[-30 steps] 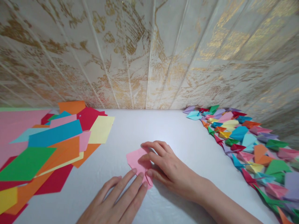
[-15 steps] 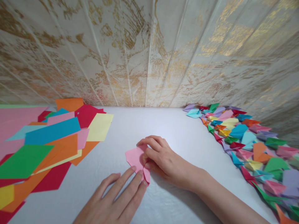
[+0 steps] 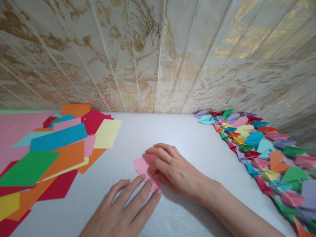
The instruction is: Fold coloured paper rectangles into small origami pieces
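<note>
A small sheet of pink paper (image 3: 142,165), with slanted cut or folded edges at its left, lies on the white table in front of me. My right hand (image 3: 171,166) rests over its right side, fingers curled and closed on the paper; the thumb and the far edge are partly hidden. My left hand (image 3: 130,205) is spread out, its fingertips pressing along the near edge of the same paper.
Loose coloured paper sheets overlap in a pile at the left, a green sheet (image 3: 31,168) and a blue one (image 3: 59,137) among them. Several folded paper pieces (image 3: 254,139) line the right side. Behind the white table (image 3: 148,126) rises a gold-patterned wall (image 3: 150,65).
The raised, folded flap at the pink paper's near corner now lies flatter. My left fingers have shifted slightly right; the right hand stays about in place.
</note>
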A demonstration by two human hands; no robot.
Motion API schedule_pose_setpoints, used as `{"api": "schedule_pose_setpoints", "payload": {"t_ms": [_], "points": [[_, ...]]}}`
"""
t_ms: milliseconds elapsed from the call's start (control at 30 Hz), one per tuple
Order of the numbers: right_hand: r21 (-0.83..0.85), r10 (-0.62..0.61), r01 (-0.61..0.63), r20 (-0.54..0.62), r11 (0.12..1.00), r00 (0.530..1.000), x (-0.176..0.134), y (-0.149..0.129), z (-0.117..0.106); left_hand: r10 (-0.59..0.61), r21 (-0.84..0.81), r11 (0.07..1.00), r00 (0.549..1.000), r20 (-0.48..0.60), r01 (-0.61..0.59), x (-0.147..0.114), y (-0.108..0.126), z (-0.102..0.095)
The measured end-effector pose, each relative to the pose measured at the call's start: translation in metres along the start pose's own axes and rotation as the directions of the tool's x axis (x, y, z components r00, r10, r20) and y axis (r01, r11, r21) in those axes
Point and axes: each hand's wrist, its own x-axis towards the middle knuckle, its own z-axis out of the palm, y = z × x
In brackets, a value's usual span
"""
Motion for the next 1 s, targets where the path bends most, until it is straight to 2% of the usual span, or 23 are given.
{"api": "schedule_pose_setpoints", "payload": {"t_ms": [533, 1000], "points": [[0.055, 0.031, -0.029, -0.034, 0.998, 0.999, -0.001, -0.003, 0.001, 0.000, -0.027, 1.000, 0.999, -0.033, -0.001, 0.004, 0.001, -0.003], [0.102, 0.082, -0.082, 0.003, 0.991, 0.997, 0.000, -0.002, -0.001, 0.000, -0.027, 1.000, 1.000, 0.015, 0.000, 0.013, -0.002, -0.009]]}}
